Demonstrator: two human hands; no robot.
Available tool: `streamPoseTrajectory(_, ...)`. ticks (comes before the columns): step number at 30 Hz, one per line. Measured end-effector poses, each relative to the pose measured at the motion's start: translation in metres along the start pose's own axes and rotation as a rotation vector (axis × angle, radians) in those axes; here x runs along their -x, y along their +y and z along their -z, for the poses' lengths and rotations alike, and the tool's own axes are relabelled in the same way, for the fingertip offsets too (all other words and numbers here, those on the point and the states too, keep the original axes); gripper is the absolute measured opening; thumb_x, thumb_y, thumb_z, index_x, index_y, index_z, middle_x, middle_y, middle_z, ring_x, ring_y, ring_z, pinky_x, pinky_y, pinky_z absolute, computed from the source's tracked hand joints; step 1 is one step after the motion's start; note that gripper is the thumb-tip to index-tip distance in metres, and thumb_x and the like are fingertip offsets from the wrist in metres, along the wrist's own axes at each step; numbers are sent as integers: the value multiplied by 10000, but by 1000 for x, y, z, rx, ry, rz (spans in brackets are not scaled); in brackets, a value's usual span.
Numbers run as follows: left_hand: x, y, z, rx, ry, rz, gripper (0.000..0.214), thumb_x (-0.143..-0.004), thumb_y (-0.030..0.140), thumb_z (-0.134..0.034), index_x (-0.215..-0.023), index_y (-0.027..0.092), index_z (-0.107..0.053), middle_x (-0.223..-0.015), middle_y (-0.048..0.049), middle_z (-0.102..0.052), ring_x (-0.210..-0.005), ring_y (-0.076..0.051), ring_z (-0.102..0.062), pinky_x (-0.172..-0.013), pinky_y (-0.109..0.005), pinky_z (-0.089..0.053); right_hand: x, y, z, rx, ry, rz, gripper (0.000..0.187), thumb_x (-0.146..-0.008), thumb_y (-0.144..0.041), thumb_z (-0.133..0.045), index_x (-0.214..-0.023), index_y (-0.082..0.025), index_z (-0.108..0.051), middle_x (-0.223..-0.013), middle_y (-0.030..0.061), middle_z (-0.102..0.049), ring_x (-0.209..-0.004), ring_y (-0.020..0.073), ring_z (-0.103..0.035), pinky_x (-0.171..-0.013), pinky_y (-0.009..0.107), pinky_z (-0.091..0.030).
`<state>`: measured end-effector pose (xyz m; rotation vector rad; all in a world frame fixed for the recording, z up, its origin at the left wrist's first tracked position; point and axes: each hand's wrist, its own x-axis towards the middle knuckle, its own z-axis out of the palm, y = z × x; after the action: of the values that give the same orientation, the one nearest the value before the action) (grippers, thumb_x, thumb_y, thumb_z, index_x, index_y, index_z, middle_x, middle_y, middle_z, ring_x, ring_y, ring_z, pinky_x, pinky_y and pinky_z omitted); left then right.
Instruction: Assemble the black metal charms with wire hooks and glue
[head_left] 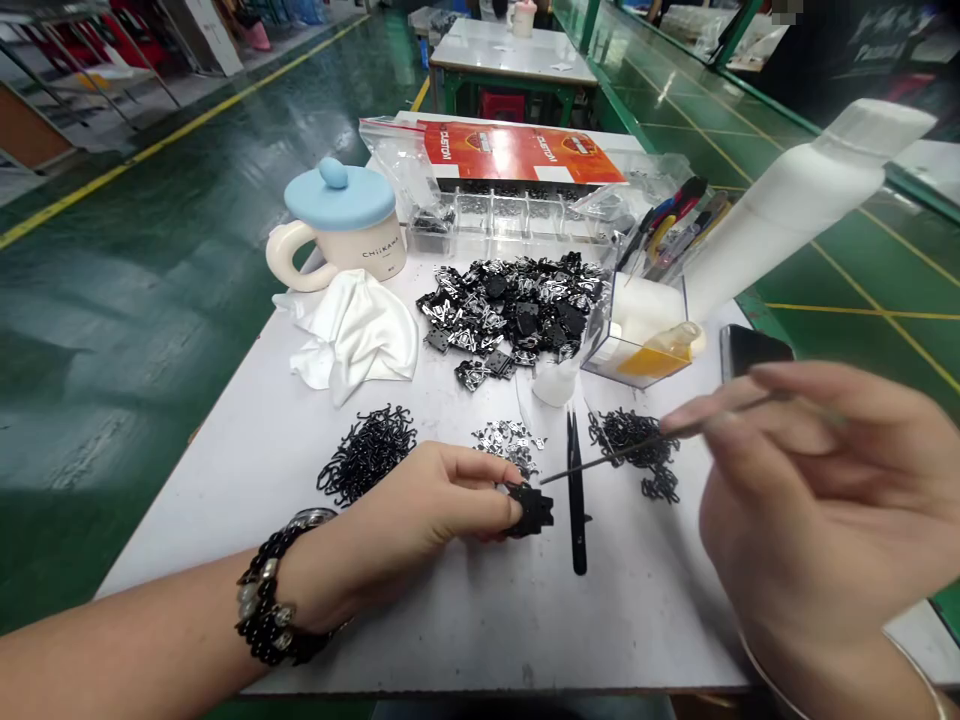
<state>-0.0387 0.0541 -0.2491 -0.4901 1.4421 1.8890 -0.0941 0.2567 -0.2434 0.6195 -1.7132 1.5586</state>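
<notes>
My left hand (pixel 431 495) pinches a small black plastic part (pixel 534 510) between thumb and fingers, just above the white table. A thin metal rod with a pointed end (pixel 600 462) is held in my right hand (pixel 817 490); its tip hangs close above the black part, and I cannot tell if they touch. Black tweezers (pixel 576 500) lie on the table between the hands. Beyond the left hand are small silver metal pieces (pixel 510 440). Piles of black hook-shaped pieces lie to the left (pixel 371 450) and to the right (pixel 634 438).
Behind is a heap of black-and-silver assemblies (pixel 517 305). A lidded mug (pixel 345 225) and white cloth (pixel 356 335) stand left. At right are a clear tool holder (pixel 637 325), a small white bottle (pixel 555 382), a tall white bottle (pixel 787 200) and a phone (pixel 750 350). A compartment box (pixel 510 218) sits farther back.
</notes>
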Motion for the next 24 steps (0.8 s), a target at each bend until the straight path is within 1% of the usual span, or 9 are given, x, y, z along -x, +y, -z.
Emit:
streamPoseTrajectory(2,0,3,-1,-9,15,16,96,-699,86,-645,-761,150,-680,-469,89,-497,-522,-65,-420,-623,-211,-336,11,-5,-12,-43,-25,-1,288,-676,-39,-689,-946,-137,-677,-630,-13,-652,-574,187,-642,-530,340,-493)
streamPoseTrajectory(4,0,5,-2,-16,8,17,91,-702,81,-636,-752,144,-679,-472,86,-499,-526,-65,-414,-614,-211,-324,15,-7,-16,-38,-75,-47,288,-705,-35,-668,-966,-157,-671,-664,-14,-676,-602,182,-651,-573,343,-505)
streamPoseTrajectory(7,0,5,-3,-24,-11,13,71,-711,95,-637,-757,134,-675,-482,83,-494,-530,-64,-402,-613,-213,-317,17,-9,-12,-9,-117,-106,300,-706,-31,-679,-972,-167,-659,-681,-21,-682,-621,177,-656,-599,339,-519)
streamPoseTrajectory(10,0,4,-3,-37,10,12,51,-700,108,-651,-743,129,-666,-489,80,-497,-532,-69,-397,-619,-221,-318,17,-9,-8,9,-172,-130,332,-702,-13,-678,-996,-165,-646,-711,-17,-683,-644,175,-662,-605,329,-525)
streamPoseTrajectory(13,0,3,-2,-47,18,10,54,-689,114,-655,-741,128,-665,-494,76,-497,-538,-76,-399,-614,-231,-313,17,-9,-8,-1,-147,-103,329,-700,-8,-676,-994,-154,-652,-703,-9,-678,-653,175,-660,-612,329,-518)
streamPoseTrajectory(16,0,2,-2,-39,-1,9,78,-687,117,-652,-762,135,-666,-509,73,-505,-551,-82,-403,-617,-236,-311,16,-10,-9,-53,-119,-127,315,-699,-9,-666,-984,-143,-659,-695,-8,-672,-637,174,-646,-607,339,-505)
streamPoseTrajectory(18,0,2,-2,-41,16,7,80,-676,124,-656,-754,140,-664,-499,77,-494,-551,-85,-400,-622,-240,-315,16,-12,-8,-91,-146,-128,320,-704,-2,-652,-993,-138,-655,-699,-9,-664,-626,172,-633,-574,343,-492)
streamPoseTrajectory(21,0,2,-4,-51,52,5,85,-658,142,-666,-743,145,-665,-485,78,-489,-534,-85,-391,-617,-245,-319,16,-15,-5,-109,-218,-91,347,-706,24,-634,-1020,-123,-644,-732,5,-657,-625,168,-619,-537,347,-474)
streamPoseTrajectory(24,1,3,-5,-73,48,-5,84,-655,163,-663,-737,143,-672,-503,69,-506,-535,-86,-395,-608,-247,-317,19,-18,-3,-79,-281,-94,376,-703,30,-646,-1037,-142,-631,-766,10,-667,-629,171,-620,-557,365,-480)
